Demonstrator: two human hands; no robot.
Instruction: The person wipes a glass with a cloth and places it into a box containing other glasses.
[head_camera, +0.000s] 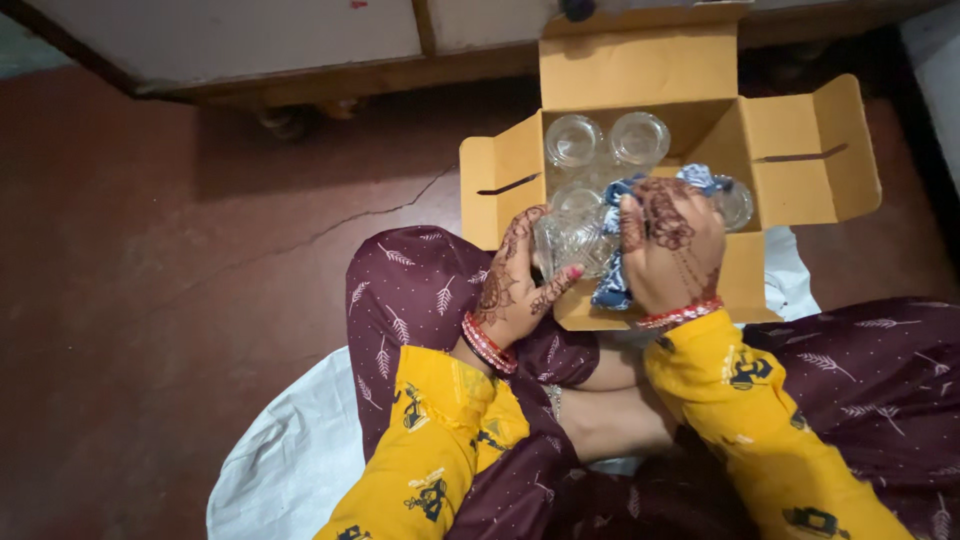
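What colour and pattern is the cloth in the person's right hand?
The cloth is blue with a white print, bunched in the right hand against a clear glass. The head view shows it.

Cracked reddish-brown floor (180, 260) across the left, pale wooden cabinet base (250, 40) along the top, white cloth sheet (290, 460) bottom centre.

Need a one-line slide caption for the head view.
Left hand holds a clear glass while right hand wipes it with blue cloth.

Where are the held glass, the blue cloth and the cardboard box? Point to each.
held glass (572, 240), head view, its clear side.
blue cloth (612, 285), head view, hanging fold.
cardboard box (638, 65), head view, back flap.
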